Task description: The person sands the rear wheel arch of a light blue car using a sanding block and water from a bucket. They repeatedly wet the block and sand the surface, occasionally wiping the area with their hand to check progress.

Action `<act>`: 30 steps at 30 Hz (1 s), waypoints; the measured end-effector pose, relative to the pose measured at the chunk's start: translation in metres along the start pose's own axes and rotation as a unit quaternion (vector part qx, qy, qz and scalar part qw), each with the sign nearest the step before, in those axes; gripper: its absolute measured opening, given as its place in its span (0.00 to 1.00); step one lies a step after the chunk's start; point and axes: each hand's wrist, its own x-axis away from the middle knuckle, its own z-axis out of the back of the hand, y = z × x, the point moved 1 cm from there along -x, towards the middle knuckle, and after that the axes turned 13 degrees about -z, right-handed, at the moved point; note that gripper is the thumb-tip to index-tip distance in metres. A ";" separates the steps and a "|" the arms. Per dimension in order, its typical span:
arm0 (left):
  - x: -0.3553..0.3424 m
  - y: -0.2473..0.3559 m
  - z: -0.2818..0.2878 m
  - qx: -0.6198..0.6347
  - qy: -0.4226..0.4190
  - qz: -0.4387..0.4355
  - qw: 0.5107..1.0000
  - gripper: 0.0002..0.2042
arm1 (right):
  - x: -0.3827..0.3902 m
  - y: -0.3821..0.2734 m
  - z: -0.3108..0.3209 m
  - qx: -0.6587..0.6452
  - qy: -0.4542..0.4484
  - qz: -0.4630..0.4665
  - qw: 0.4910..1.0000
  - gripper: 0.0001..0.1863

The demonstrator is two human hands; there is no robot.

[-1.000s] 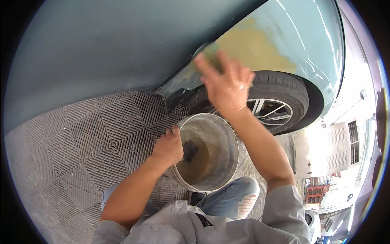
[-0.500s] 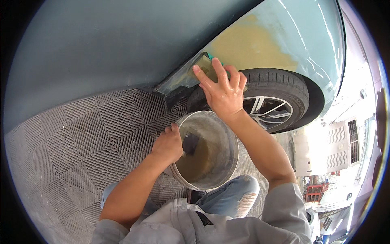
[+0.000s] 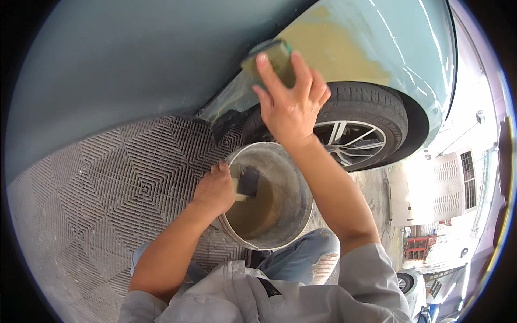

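Note:
My right hand (image 3: 293, 110) grips an olive-coloured sanding block (image 3: 280, 60) with a green edge, its fingers spread over the top. The block is at the lower door-side edge of a car's fender, by a tan filler patch (image 3: 328, 51). My left hand (image 3: 215, 189) is closed on the left rim of a grey bucket (image 3: 293, 177) standing between my knees. Murky brownish water (image 3: 258, 215) lies in the bucket. Beside my left fingers, inside the bucket, is a dark flat piece (image 3: 248, 180) with a pale part; whether that hand also holds it, I cannot tell.
A grey car door (image 3: 124, 59) stands at the upper left. Close to the bucket's right is the front wheel (image 3: 358, 142). Ribbed grey floor tiles (image 3: 140, 188) spread out at left. A red rack (image 3: 419, 247) and a white car (image 3: 412, 288) are farther right.
My right hand has moved up and slightly left along the panel with the sanding block. My left hand stays on the bucket rim; the view has shifted slightly.

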 end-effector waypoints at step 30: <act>-0.001 0.003 0.005 0.020 -0.014 0.024 0.999 0.26 | 0.000 0.048 0.021 -0.026 0.062 -0.148 0.987 0.36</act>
